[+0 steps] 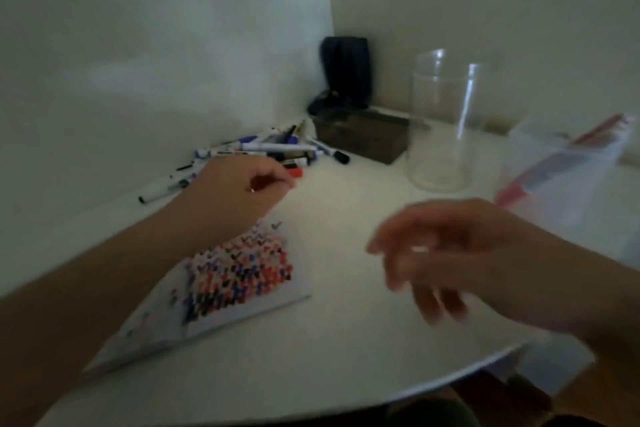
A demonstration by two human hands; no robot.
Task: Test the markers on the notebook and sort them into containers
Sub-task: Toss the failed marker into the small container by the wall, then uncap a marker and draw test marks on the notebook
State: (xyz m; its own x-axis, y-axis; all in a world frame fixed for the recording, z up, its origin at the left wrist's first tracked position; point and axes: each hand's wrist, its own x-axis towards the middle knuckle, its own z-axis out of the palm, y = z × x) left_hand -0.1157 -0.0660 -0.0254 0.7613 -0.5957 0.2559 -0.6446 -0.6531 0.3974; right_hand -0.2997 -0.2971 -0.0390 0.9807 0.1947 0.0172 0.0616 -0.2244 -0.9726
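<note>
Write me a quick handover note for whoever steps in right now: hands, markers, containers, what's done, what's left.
Left hand: fingers curled at the near edge of the marker pile, by a red-capped marker; grip unclear.
Right hand: blurred, holds nothing, over the table.
Notebook: page crowded with test marks.
Clear jar: looks empty. Plastic bag on the right holds something red.
Left: test and sort the pile.

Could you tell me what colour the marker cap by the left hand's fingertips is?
Red cap, head view.
</note>
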